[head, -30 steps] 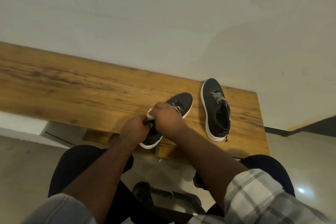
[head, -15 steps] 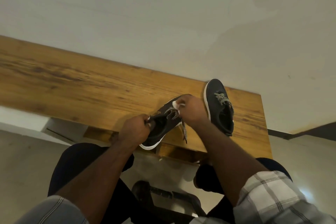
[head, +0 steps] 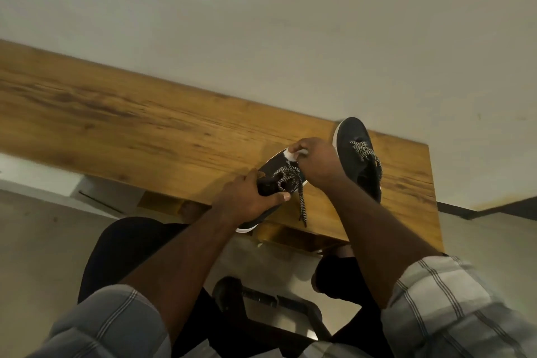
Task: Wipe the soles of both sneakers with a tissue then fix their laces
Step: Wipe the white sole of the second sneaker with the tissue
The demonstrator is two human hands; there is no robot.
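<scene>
Sneaker point(head: 268, 180) lies at the near edge of the wooden surface point(head: 145, 136), long axis diagonal, toe pointing up-right, away from the person. Left hand point(head: 247, 197) clamps its heel end, thumb across the opening. Right hand point(head: 316, 163) pinches a white tissue point(head: 292, 154) at the toe. Loose lace point(head: 300, 203) dangles below. Second sneaker point(head: 359, 154) stands just right, toe away.

Head view looks steeply down over the forearms (close) at the bench point(head: 122, 125).
</scene>
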